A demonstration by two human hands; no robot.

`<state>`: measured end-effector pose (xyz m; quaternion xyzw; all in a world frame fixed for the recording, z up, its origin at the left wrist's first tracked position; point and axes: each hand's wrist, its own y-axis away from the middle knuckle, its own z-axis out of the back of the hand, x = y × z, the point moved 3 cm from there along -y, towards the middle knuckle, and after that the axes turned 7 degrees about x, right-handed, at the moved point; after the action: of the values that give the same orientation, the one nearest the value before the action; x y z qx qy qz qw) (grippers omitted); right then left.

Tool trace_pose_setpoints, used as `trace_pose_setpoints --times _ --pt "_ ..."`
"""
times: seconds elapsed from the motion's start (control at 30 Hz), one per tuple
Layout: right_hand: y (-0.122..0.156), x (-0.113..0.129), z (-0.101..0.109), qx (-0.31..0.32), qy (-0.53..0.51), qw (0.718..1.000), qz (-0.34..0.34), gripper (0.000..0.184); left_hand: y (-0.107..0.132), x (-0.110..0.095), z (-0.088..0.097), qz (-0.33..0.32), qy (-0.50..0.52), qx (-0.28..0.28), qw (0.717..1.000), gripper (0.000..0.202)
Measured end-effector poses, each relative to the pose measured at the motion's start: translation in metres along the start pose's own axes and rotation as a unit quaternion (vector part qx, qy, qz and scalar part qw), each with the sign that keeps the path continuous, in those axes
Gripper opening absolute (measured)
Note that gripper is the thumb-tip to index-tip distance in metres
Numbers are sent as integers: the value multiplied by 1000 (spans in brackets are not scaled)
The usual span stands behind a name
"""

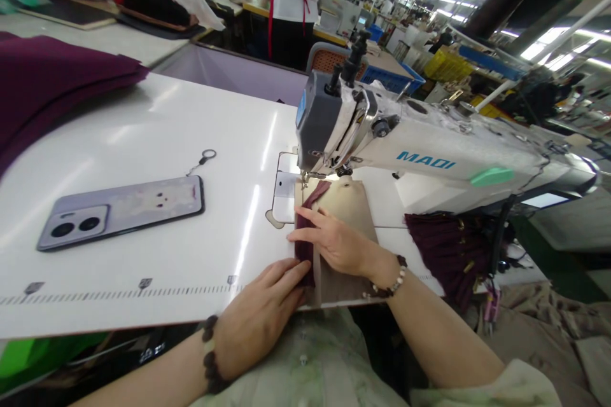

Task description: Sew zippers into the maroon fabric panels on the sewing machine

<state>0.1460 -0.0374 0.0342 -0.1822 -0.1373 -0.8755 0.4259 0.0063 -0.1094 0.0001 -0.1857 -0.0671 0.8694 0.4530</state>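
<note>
A maroon fabric strip (304, 241) lies along the left edge of a beige-brown fabric panel (351, 206), partly under the presser foot of a sewing machine (410, 152). My right hand (341, 243) rests on the panel and strip with its fingers stretched out and apart, just in front of the needle area. Nearer the table's front edge, my left hand (262, 311) has its fingers together on the strip's lower end, holding it. The left thumb is partly hidden. Beaded bracelets circle both wrists.
A phone (128, 210) with a key ring lies left on the white table (229, 127). Maroon fabric (57, 82) is stacked at the far left. More maroon pieces (449, 248) with metal bits lie under the machine arm. A person (296, 0) stands behind.
</note>
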Motion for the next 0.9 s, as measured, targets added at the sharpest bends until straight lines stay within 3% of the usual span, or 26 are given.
trace_pose_setpoints --times 0.17,0.33,0.43,0.53,0.63,0.73,0.9 --pt "-11 -3 -2 13 -24 1000 -13 19 0 -1 -2 3 -3 21 1000 31" --pt "-11 -10 -4 -1 -101 994 -32 32 -1 -1 0 -8 5 30 1000 36" --pt "-12 -13 -5 -24 -137 990 -40 28 -2 0 1 -6 14 17 1000 37" --pt "-13 -16 -11 -102 -94 987 -78 18 -2 2 -1 6 26 9 1000 33" --pt "-10 -18 -20 -158 -24 981 -113 49 0 2 -4 -2 24 19 1000 30" --pt "-4 -20 -27 -166 4 977 -132 57 0 0 -1 -22 24 35 999 32" --pt "4 -22 -29 -120 20 983 -141 46 -4 -1 12 -17 58 34 998 40"
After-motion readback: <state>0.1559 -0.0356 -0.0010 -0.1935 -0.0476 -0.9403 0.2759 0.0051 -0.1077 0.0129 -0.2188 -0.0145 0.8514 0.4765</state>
